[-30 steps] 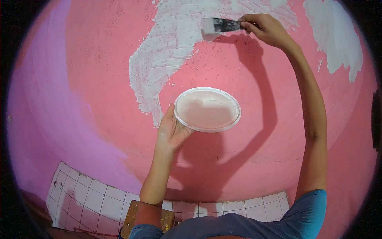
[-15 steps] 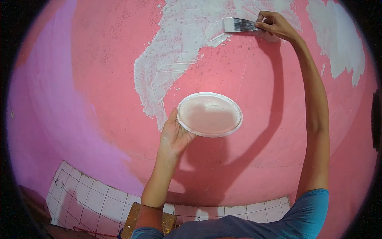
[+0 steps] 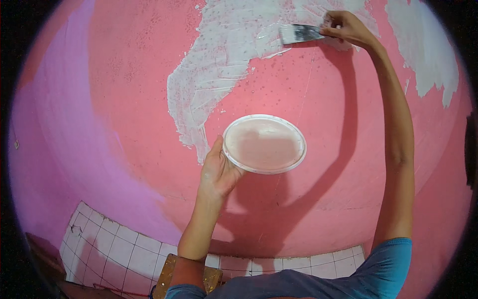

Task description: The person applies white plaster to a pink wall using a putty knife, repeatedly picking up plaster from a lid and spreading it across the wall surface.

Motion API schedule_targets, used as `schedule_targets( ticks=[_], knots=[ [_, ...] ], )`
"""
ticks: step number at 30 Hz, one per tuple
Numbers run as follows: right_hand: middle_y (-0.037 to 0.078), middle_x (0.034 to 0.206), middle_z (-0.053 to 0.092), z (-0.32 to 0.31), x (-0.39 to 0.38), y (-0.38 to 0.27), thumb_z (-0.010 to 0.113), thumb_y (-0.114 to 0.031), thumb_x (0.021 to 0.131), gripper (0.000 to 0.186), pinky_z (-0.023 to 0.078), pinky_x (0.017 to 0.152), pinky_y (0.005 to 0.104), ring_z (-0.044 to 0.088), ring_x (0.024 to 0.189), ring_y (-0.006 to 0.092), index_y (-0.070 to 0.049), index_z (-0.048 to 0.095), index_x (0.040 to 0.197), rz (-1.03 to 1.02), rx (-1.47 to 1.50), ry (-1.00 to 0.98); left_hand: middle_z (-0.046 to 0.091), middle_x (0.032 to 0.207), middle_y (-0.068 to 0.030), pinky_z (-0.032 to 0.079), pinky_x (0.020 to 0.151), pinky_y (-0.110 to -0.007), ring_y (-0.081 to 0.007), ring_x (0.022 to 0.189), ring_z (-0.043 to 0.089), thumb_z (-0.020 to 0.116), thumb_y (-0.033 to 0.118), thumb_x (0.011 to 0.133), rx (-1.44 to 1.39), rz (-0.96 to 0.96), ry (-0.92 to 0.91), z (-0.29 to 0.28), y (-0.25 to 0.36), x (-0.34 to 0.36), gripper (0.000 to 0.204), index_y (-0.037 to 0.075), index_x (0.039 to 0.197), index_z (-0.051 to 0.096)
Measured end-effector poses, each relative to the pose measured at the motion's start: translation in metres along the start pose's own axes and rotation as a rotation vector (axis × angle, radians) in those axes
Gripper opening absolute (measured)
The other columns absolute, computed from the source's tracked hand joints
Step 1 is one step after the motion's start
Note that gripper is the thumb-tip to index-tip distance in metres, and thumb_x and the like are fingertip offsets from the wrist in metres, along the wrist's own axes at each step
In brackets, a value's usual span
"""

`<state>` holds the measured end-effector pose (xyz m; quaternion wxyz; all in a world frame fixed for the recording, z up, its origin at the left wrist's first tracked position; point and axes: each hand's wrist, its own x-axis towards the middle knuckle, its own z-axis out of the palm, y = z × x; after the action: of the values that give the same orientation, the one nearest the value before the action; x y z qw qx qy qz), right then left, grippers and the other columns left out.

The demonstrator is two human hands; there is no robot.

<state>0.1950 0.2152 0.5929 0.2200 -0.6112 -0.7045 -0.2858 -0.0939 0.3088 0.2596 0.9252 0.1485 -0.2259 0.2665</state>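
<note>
My left hand (image 3: 220, 172) is wrapped under and around the left side of a white oval plastic lid or shallow tub (image 3: 265, 147), whose inside is coated with pale paste. At the upper right, my right hand (image 3: 349, 29) pinches the handle end of a putty knife (image 3: 298, 34). The knife's wide blade points left and lies at the lower edge of a white putty layer (image 3: 224, 55) spread over the pink wall (image 3: 149, 109). White paste smears the dark part of the blade. Whether the blade presses on the wall is hard to tell.
A second putty patch (image 3: 423, 50) covers the wall at the upper right. Purple paint (image 3: 69, 124) runs down the left side. White tiles (image 3: 119, 244) line the wall's lower part. Below my left forearm is a paint-spotted wooden stool or board (image 3: 213, 277).
The putty knife has turned slightly, its blade edge now a little lower and blurred. My right hand has risen slightly at the knuckles. The white lid has shifted marginally right.
</note>
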Motion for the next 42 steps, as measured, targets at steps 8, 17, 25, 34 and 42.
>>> schedule_targets(
  ticks=[8, 17, 25, 34, 42],
  knots=[
    [0.008, 0.063, 0.062, 0.026, 0.033, -0.011, 0.072, -0.044, 0.072, 0.041, 0.046, 0.055, 0.033, 0.059, 0.055, 0.0173, -0.005, 0.062, 0.079, -0.313, -0.234, 0.194, 0.046, 0.133, -0.0218, 0.036, 0.106, -0.046, -0.0309, 0.123, 0.046, 0.024, 0.033, 0.102, -0.007, -0.022, 0.017, 0.007, -0.007, 0.005, 0.049, -0.005, 0.129, 0.041],
    [0.003, 0.06, 0.057, 0.005, 0.017, -0.009, 0.073, -0.037, 0.076, 0.036, 0.04, 0.05, 0.0273, 0.052, 0.052, 0.0099, -0.003, 0.059, 0.075, -0.179, -0.141, 0.206, 0.047, 0.132, -0.0216, 0.038, 0.105, -0.046, -0.0309, 0.123, 0.046, 0.024, 0.033, 0.102, -0.001, -0.026, -0.005, 0.008, -0.004, 0.002, 0.049, -0.004, 0.129, 0.041],
    [0.009, 0.07, 0.065, 0.008, 0.023, 0.001, 0.072, -0.053, 0.07, 0.05, 0.048, 0.06, 0.033, 0.062, 0.064, 0.0186, -0.005, 0.064, 0.08, -0.171, -0.186, 0.239, 0.043, 0.135, -0.0192, 0.036, 0.106, -0.046, -0.03, 0.127, 0.042, 0.019, 0.039, 0.102, 0.034, -0.011, 0.066, 0.007, -0.005, 0.003, 0.054, -0.001, 0.134, 0.035],
    [0.009, 0.067, 0.064, 0.011, 0.041, 0.0, 0.072, -0.053, 0.069, 0.049, 0.047, 0.058, 0.0341, 0.062, 0.061, 0.0206, -0.005, 0.064, 0.079, -0.193, -0.104, 0.283, 0.04, 0.138, -0.0202, 0.034, 0.107, -0.047, -0.0306, 0.128, 0.04, 0.019, 0.038, 0.102, -0.03, -0.035, 0.011, 0.01, -0.005, 0.004, 0.054, -0.002, 0.135, 0.034],
    [0.002, 0.063, 0.058, 0.006, 0.019, 0.009, 0.074, -0.038, 0.074, 0.039, 0.041, 0.054, 0.0286, 0.052, 0.058, 0.0115, -0.002, 0.06, 0.076, -0.099, -0.099, 0.258, 0.044, 0.134, -0.0226, 0.036, 0.106, -0.045, -0.0307, 0.124, 0.045, 0.025, 0.033, 0.102, 0.006, 0.016, 0.026, 0.007, 0.0, -0.002, 0.05, -0.006, 0.13, 0.039]
  ],
)
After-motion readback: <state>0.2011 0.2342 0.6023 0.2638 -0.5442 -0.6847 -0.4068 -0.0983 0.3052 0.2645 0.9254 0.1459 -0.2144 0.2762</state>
